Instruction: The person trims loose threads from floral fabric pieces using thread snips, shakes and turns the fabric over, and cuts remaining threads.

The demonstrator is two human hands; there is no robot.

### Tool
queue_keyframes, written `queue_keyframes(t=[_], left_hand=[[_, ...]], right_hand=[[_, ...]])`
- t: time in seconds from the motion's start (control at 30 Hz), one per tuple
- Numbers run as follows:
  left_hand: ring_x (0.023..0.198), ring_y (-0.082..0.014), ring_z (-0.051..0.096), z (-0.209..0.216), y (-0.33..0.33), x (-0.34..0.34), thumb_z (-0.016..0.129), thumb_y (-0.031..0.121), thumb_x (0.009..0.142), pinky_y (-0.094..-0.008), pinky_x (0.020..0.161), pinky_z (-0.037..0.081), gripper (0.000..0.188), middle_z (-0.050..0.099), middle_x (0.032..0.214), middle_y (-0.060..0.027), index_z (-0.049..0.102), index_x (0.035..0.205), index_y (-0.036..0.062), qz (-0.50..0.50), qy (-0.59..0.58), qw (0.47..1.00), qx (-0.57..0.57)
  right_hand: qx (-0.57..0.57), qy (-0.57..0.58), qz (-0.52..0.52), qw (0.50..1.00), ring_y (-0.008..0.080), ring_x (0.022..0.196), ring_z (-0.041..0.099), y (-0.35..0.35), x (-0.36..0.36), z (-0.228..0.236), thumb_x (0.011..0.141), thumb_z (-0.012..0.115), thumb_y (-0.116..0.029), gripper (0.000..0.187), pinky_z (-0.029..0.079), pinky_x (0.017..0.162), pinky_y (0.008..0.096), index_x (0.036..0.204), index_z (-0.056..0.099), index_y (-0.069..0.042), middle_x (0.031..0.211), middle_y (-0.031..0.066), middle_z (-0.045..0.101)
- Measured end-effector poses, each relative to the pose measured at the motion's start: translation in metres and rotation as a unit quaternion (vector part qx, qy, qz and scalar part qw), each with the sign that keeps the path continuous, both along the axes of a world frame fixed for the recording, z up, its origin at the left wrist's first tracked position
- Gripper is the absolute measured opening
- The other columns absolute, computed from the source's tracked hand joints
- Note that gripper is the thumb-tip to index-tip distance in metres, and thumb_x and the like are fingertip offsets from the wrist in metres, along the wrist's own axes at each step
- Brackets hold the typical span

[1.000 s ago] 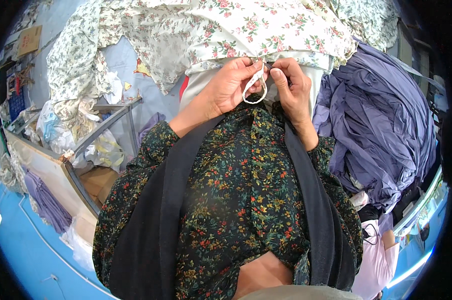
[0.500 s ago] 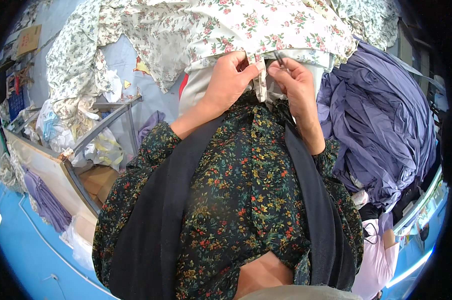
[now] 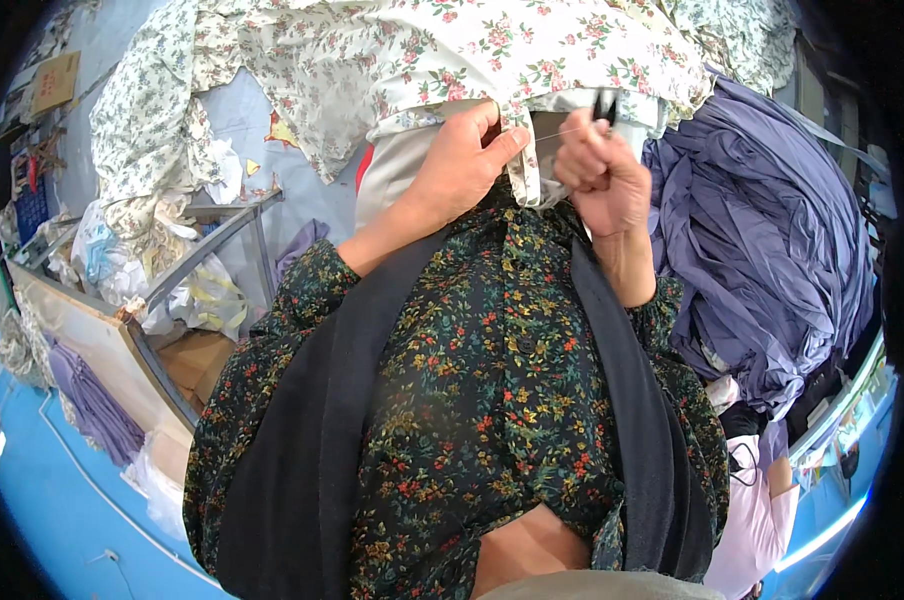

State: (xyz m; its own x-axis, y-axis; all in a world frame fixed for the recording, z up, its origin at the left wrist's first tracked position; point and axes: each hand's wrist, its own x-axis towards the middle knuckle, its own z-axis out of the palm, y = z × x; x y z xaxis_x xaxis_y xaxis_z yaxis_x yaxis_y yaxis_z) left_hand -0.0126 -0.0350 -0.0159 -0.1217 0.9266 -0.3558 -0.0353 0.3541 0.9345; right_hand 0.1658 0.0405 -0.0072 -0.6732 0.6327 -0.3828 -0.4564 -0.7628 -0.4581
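Observation:
My left hand (image 3: 460, 165) pinches the hem of a white cloth with pink flowers (image 3: 492, 50), just where a short white strip (image 3: 528, 178) hangs down. My right hand (image 3: 597, 178) is closed in a fist a little to the right, and a small black tool (image 3: 604, 104) sticks out of its top. A thin thread (image 3: 562, 129) runs taut from the pinched hem to the right hand. Both hands are raised in front of my dark flowered blouse (image 3: 472, 400).
A big heap of purple cloth (image 3: 772, 250) lies at the right. On the left are a metal frame (image 3: 217, 235), crumpled flowered cloth (image 3: 137, 130), a cardboard box (image 3: 197, 360) and blue floor (image 3: 32, 490). Pale grey cloth (image 3: 397, 170) hangs under the flowered one.
The white loop held between both hands is gone from view. My right hand has drawn away to the right, pulling a thread taut, while my left hand stays on the hem.

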Motion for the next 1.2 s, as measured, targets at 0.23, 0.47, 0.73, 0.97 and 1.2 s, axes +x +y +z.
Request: queue_keyframes(t=[0.23, 0.47, 0.73, 0.97, 1.2], left_hand=[[0.066, -0.0034, 0.046, -0.002, 0.000, 0.004, 0.064, 0.021, 0.095, -0.0210, 0.061, 0.040, 0.021, 0.058, 0.078, 0.0035, 0.057, 0.085, 0.0038, 0.040, -0.243, 0.969, -0.027], [0.067, -0.0023, 0.047, -0.001, -0.002, 0.000, 0.066, 0.020, 0.093, -0.0219, 0.059, 0.039, 0.020, 0.059, 0.076, 0.0040, 0.064, 0.092, 0.0006, -0.006, -0.037, 0.999, -0.008], [0.046, -0.0204, 0.044, 0.011, -0.029, -0.043, 0.068, 0.035, 0.088, -0.0369, 0.048, 0.035, 0.045, 0.049, 0.051, -0.0129, 0.058, 0.067, -0.0037, -0.179, 0.233, 0.954, -0.057], [0.064, -0.0189, 0.057, 0.016, 0.010, -0.035, 0.073, 0.011, 0.082, -0.0312, 0.060, 0.046, 0.014, 0.058, 0.074, -0.0060, 0.069, 0.093, 0.0036, 0.070, 0.381, 0.897, 0.214], [0.073, -0.0223, 0.060, -0.021, 0.028, -0.030, 0.071, 0.013, 0.082, -0.0342, 0.066, 0.048, 0.018, 0.058, 0.075, -0.0066, 0.068, 0.097, 0.0034, -0.008, 0.397, 0.877, 0.272]], right_hand=[[0.163, -0.326, -0.113, 0.924, 0.0007, 0.051, 0.031, 0.002, 0.022, -0.003, 0.089, 0.064, -0.010, 0.009, 0.020, 0.047, 0.0206, 0.092, 0.060, -0.003, 0.064, -0.0102, 0.041], [0.271, -0.384, 0.039, 0.882, 0.0088, 0.082, 0.063, -0.016, -0.005, 0.013, 0.084, 0.075, -0.021, 0.031, 0.048, 0.076, 0.0206, 0.105, 0.063, 0.000, 0.094, 0.0047, 0.068], [0.078, -0.286, 0.117, 0.948, -0.0007, 0.053, 0.045, -0.005, 0.010, 0.004, 0.085, 0.070, -0.007, 0.024, 0.025, 0.044, 0.0143, 0.108, 0.064, -0.002, 0.078, -0.0022, 0.064], [0.047, -0.306, 0.116, 0.944, -0.0010, 0.050, 0.037, -0.008, 0.004, 0.011, 0.083, 0.070, -0.006, 0.021, 0.022, 0.043, 0.0167, 0.104, 0.065, -0.003, 0.072, -0.0058, 0.057], [0.070, -0.315, 0.114, 0.940, -0.0010, 0.049, 0.037, -0.008, 0.013, 0.001, 0.084, 0.069, -0.007, 0.016, 0.022, 0.043, 0.0172, 0.099, 0.065, -0.003, 0.071, -0.0041, 0.059]])
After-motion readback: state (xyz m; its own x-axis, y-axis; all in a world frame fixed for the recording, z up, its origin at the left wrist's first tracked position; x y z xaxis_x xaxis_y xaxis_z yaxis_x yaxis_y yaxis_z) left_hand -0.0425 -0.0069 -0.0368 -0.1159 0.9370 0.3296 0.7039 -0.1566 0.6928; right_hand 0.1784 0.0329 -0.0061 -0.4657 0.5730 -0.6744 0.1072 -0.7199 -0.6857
